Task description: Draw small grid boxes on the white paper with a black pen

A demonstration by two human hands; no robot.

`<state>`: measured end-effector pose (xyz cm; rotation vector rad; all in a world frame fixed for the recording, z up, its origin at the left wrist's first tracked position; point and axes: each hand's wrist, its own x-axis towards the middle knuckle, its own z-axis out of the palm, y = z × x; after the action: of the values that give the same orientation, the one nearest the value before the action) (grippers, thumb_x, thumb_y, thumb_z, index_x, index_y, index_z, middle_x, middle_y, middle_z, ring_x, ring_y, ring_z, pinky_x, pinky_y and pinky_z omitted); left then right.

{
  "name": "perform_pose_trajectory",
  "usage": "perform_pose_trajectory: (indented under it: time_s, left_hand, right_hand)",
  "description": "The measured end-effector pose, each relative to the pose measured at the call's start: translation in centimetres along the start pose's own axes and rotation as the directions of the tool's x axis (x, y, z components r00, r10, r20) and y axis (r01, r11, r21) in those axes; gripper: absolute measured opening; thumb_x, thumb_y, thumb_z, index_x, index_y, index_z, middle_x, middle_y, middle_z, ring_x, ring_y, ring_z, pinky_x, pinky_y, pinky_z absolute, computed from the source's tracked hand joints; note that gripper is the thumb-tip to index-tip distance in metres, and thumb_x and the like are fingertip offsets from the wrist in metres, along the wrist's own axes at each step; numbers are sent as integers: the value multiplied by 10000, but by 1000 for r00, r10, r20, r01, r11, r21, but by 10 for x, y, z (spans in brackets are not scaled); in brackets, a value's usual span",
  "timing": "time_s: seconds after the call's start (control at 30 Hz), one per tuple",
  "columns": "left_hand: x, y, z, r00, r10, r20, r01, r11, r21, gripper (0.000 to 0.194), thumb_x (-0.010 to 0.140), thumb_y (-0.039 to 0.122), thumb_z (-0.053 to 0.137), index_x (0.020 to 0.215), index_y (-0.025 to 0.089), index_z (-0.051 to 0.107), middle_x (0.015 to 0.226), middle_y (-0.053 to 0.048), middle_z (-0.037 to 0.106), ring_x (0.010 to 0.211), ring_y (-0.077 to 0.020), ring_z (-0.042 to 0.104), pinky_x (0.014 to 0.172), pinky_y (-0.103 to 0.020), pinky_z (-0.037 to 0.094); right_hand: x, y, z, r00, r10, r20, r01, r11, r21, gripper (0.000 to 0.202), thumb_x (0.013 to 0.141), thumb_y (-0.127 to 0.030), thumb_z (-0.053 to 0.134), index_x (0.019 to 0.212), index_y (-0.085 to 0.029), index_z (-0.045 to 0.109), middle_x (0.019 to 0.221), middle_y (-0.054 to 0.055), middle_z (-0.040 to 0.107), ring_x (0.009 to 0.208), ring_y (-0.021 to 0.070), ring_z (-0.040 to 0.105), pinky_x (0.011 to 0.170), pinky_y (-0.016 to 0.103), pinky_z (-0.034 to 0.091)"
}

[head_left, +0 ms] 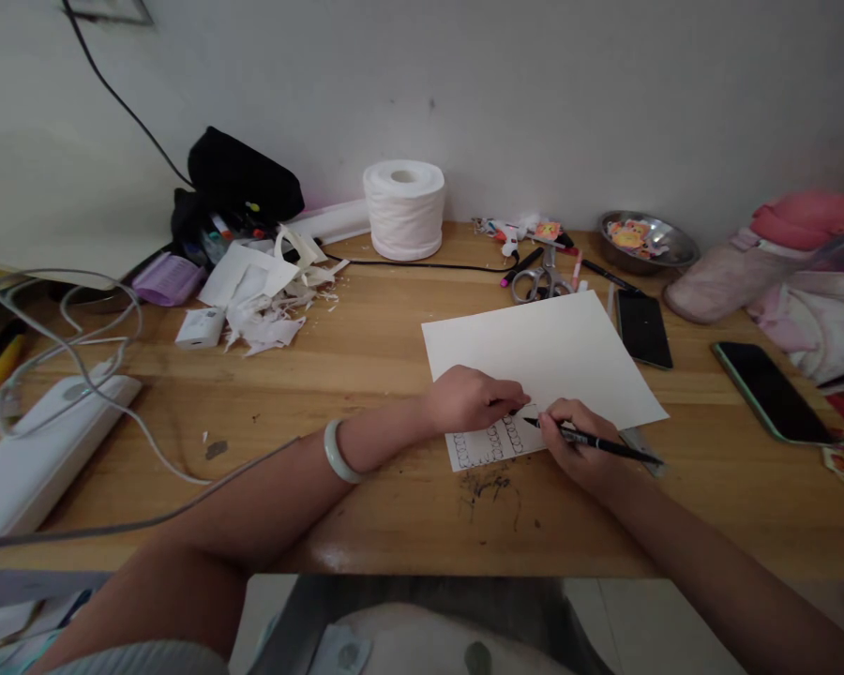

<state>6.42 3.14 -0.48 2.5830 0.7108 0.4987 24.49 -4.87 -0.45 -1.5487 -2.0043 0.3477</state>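
A white sheet of paper point(541, 347) lies at a slant on the wooden desk, with rows of small dark loops drawn along its near left edge. My right hand point(580, 441) is closed round a black pen point(609, 445), whose tip points left, close to the drawn loops. Resting on the paper, my left hand point(471, 398) has its fingers curled in and wears a pale bangle at the wrist. A small dark bit shows at its fingertips; I cannot make out what it is. Part of the drawing is hidden under that hand.
Behind the paper are scissors point(545, 279), markers and a metal bowl point(648, 242). Two phones point(643, 326) and a pink-topped bottle point(742, 262) stand right. A paper roll point(403, 211), paper scraps point(263, 300), a charger point(201, 328) and a cabled power strip point(56, 450) occupy the left.
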Motion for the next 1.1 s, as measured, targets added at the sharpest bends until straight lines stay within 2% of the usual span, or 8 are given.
perform_pose_trajectory:
  time_s: [0.1,0.17,0.37,0.53,0.73,0.87,1.0,1.1]
  left_hand:
    - [0,0,0,1000,4,11,-4,1000,-6,198,854,296,434,929,267,616,816,54,674,657,-80,600,542,-157,354]
    - [0,0,0,1000,7,20,-7,1000,-4,198,854,290,435,943,265,611,832,52,674,670,-82,606,552,-155,364]
    - [1,0,0,1000,-2,31,1,1000,27,208,858,303,429,961,269,607,848,48,675,689,-95,619,553,-160,374]
    - [1,0,-1,999,1,35,-2,999,37,214,858,292,428,967,269,610,851,44,677,696,-94,621,564,-161,380]
    - [0,-2,0,1000,4,18,-5,1000,10,224,847,281,436,995,287,603,891,58,672,736,-98,626,583,-164,390]
    - [0,-2,0,1000,3,15,-3,1000,1,237,841,263,437,1007,296,602,898,65,671,738,-103,628,588,-172,395]
    - [0,-3,-1,1000,13,16,-13,1000,-4,245,839,261,433,1009,296,604,896,60,671,743,-106,626,597,-173,399]
    - [0,-2,-2,1000,5,25,-5,1000,5,255,828,251,438,1018,296,602,881,54,674,727,-112,626,592,-179,401]
  right_hand:
    - [-3,-2,-5,978,-133,164,146,987,-72,181,829,-258,397,727,-181,526,645,15,591,589,125,542,545,235,402]
    - [-5,-3,-5,959,-206,193,221,973,-60,184,843,-265,395,799,-185,555,707,19,620,641,125,569,581,231,425]
    - [-9,-12,3,950,-290,116,299,951,-76,128,843,-226,422,836,-194,545,731,24,612,657,119,579,596,226,454]
    - [-11,-10,12,971,-234,40,236,972,-26,186,780,-156,430,955,-194,482,838,50,582,743,154,581,649,280,481]
    - [-10,-15,9,949,-313,47,316,946,-78,195,763,-120,425,944,-171,477,789,59,573,720,154,576,625,275,491]
    - [-9,-19,5,941,-311,134,326,939,-111,166,811,-128,391,940,-157,491,757,64,581,703,151,576,628,279,496]
    - [-11,-13,9,922,-368,120,385,907,-173,189,826,-121,381,984,-154,481,780,71,576,729,161,573,649,298,504]
    - [-13,-5,16,890,-435,138,456,851,-261,238,816,-96,370,1020,-147,484,866,97,580,800,180,572,688,313,509]
